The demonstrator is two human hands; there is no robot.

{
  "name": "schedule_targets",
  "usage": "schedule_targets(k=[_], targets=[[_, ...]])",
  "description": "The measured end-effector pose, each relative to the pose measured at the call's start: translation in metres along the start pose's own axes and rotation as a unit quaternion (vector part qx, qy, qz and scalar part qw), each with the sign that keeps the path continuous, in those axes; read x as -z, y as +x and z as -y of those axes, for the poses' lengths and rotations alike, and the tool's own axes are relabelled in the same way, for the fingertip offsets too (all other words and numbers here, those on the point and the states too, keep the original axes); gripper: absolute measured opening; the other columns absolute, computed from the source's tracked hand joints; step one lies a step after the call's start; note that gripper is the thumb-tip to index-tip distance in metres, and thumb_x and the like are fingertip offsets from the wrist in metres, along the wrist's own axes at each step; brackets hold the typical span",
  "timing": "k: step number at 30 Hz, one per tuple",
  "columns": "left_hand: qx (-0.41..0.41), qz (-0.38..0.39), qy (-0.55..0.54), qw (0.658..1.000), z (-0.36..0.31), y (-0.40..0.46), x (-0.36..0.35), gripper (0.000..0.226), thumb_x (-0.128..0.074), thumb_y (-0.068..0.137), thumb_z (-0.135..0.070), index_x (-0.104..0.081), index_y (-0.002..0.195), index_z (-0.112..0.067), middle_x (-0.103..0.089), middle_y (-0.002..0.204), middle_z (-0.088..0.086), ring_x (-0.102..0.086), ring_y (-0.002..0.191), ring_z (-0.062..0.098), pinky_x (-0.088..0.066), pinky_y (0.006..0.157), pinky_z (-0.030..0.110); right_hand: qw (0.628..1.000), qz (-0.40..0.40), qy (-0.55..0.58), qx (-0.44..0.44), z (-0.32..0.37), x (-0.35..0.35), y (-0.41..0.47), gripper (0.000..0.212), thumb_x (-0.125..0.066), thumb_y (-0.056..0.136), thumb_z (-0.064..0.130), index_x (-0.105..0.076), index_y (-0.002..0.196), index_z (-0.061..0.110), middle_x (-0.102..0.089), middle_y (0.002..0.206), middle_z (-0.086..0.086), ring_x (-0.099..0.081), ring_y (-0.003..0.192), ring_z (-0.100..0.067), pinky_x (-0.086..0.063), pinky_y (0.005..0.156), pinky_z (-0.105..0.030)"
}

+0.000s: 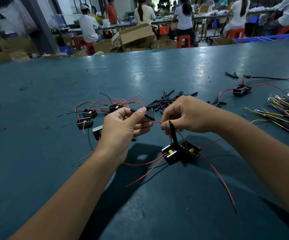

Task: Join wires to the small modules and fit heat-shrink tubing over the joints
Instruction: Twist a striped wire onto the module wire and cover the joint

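My left hand (pixel 123 129) pinches a black heat-shrink tube (pixel 148 116) between thumb and fingers, a little above the table. A red wire (pixel 158 121) enters the tube's right end. My right hand (pixel 187 115) pinches that red wire by its tip; a second black tube (pixel 174 135) hangs down from the same fingers toward two small black modules (pixel 181 152) with yellow parts, lying side by side below the hands. Their red leads trail across the green table (pixel 140 196).
Several more modules with red wires (pixel 95 115) lie left of my hands. A heap of loose black tubes (pixel 168 101) lies behind them. One wired module (pixel 241 89) sits at the right, beside a bundle of yellow-and-black ring-terminal wires (pixel 283 111). People work at benches beyond the table.
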State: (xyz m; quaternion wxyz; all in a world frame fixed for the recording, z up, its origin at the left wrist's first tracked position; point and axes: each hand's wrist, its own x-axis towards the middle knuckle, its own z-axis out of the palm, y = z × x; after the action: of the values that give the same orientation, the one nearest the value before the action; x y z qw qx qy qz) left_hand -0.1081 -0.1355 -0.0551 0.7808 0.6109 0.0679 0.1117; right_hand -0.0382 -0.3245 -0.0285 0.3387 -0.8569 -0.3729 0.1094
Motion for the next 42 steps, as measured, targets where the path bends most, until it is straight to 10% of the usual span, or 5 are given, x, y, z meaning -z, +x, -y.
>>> schedule_targets(k=[42], targets=[[0.046,-0.026,-0.048,0.997,0.0018,-0.0004,-0.0039,0.023,-0.074,0.090,-0.019,-0.056,0.090,-0.004,-0.073,0.069,0.013,-0.074,0.064,0.023,-0.057,0.053,0.023,1.000,-0.010,-0.002,0.011,-0.0050,0.0007,-0.0027,0.014,-0.070,0.090,0.024,-0.072,0.079,0.017,-0.075,0.070,0.006,-0.072,0.068,-0.009,-0.053,0.061,-0.016]])
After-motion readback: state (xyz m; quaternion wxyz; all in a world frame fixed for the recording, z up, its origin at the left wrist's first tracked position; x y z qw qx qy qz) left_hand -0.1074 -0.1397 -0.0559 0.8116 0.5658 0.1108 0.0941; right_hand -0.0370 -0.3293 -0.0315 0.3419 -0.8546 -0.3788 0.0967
